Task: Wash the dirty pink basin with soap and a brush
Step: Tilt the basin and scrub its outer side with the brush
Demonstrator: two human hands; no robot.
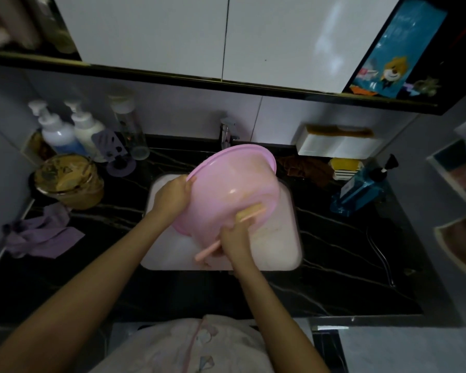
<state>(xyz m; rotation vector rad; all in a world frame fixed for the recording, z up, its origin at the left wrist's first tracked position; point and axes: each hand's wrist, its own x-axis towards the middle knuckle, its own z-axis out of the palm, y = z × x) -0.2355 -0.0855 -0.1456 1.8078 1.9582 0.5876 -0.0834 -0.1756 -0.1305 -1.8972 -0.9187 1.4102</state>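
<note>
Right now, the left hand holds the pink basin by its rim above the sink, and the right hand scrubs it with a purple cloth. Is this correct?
Not quite: the right hand scrubs the pink basin with a pink-handled brush; the purple cloth lies on the counter. The head view shows this. The rest is right.

The person is wearing a pale pinkish-white cloth top (170, 343), showing along the bottom edge of the view. A thin pink piping strip (191, 343) is running down its front, and small pale blue and pink printed motifs (204, 362) are dotting the cloth beside it. The left forearm (92, 286) and right forearm (269, 300) are showing bare, as are the left grip (172, 196) and right grip (234, 239).
</note>
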